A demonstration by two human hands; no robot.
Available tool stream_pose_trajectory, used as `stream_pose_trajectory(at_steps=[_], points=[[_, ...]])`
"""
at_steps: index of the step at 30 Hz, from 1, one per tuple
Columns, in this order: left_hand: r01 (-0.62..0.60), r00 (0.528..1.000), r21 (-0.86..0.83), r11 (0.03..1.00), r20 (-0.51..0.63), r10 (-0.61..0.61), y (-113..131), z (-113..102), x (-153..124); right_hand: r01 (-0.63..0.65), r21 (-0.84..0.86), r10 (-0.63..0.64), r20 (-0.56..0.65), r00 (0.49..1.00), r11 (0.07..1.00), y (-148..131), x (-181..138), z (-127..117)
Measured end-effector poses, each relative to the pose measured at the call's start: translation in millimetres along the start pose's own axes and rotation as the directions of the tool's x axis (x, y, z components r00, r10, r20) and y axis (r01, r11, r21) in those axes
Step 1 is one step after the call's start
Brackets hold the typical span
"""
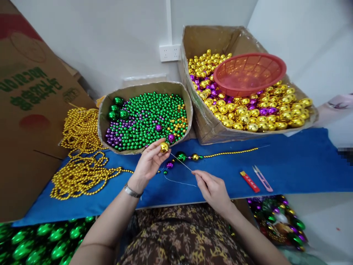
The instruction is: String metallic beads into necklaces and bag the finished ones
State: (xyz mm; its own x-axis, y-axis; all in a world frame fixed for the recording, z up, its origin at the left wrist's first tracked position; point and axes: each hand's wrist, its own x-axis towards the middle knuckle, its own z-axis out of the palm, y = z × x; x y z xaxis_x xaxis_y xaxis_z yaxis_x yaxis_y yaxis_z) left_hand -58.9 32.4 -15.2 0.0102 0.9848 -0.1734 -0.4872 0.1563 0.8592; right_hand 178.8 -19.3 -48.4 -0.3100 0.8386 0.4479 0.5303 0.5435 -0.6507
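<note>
Between the thumb and fingers of my left hand (151, 159) is a shiny gold bead (164, 147). My right hand (211, 186) pinches a thin, pale, straight strand (181, 162) that runs up to the gold bead; whether it is a needle or taut thread I cannot tell. Just behind lies a partly strung row with a large green bead (181, 156), a purple bead (170, 165) and a smaller gold bead (195, 157). A string of small gold beads (231, 152) continues it to the right. A loose white thread (180, 182) trails from a small green bead (165, 172).
The blue cloth (220, 180) carries a heap of gold bead strands (79, 176), pink thread snips (261, 179) and a red packet (249, 182). Behind stand a box rim (103, 136) around green, purple and gold beads, and a larger carton (209, 129) of gold beads topped by a red basket (249, 90).
</note>
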Motion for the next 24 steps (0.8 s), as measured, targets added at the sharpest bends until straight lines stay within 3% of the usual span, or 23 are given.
stream_pose_trajectory(at_steps=[7,14,18,24], points=[[-0.027,1.000,0.017,0.999,0.008,0.027,-6,3,-8,0.009,-0.053,-0.008,0.020,1.000,0.999,4,-6,4],[-0.226,0.974,0.226,0.948,0.025,0.226,-29,10,-23,-0.010,-0.088,0.012,0.028,1.000,0.996,7,-8,13],[-0.158,0.987,0.135,0.978,0.041,0.154,-33,10,-26,-0.079,0.045,0.074,0.095,0.993,0.996,5,-7,12],[-0.170,0.985,0.133,0.976,0.013,0.170,-31,8,-29,-0.076,0.057,0.072,0.078,0.994,0.995,4,-6,16]])
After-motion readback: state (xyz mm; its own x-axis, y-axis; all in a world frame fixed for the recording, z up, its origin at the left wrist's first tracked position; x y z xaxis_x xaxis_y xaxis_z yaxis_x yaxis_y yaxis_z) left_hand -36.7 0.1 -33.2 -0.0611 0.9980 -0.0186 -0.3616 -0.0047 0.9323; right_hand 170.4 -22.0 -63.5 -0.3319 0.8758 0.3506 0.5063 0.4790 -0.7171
